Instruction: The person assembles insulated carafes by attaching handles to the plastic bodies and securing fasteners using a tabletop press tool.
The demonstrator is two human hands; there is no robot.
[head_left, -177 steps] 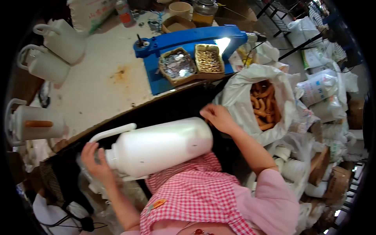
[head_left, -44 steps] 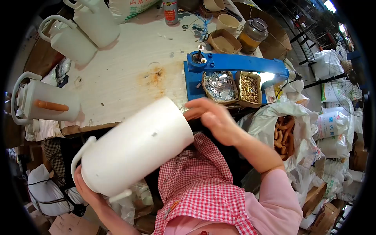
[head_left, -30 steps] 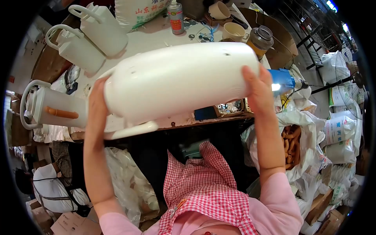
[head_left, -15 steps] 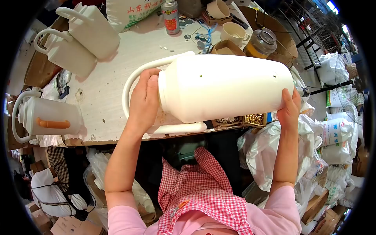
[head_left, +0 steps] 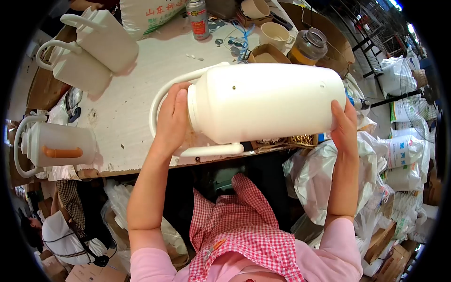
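Note:
A large white jug body (head_left: 272, 101) lies sideways in the air over the table's front edge, its neck to the left and its base to the right. My left hand (head_left: 174, 117) is closed on the neck, inside the loop of the white carrying handle (head_left: 162, 89). The base end is gripped by my right hand (head_left: 344, 124), thumb on the near side. Two small holes or marks show on the jug's side, one near the neck and one near the base. Behind the jug, the trays of small brass parts (head_left: 302, 140) and metal pieces are partly hidden.
White jugs (head_left: 105, 40) stand at the table's back left; another with an orange handle (head_left: 63, 152) is at the left edge. A spray can (head_left: 197, 19), cup (head_left: 274, 35) and glass jar (head_left: 307, 47) are at the back. Right of my lap is a plastic bag (head_left: 312, 181).
The jug was low near my lap, with my right hand at its base end; it has been raised and levelled over the table. Lately it has shifted slightly left, both hands holding it.

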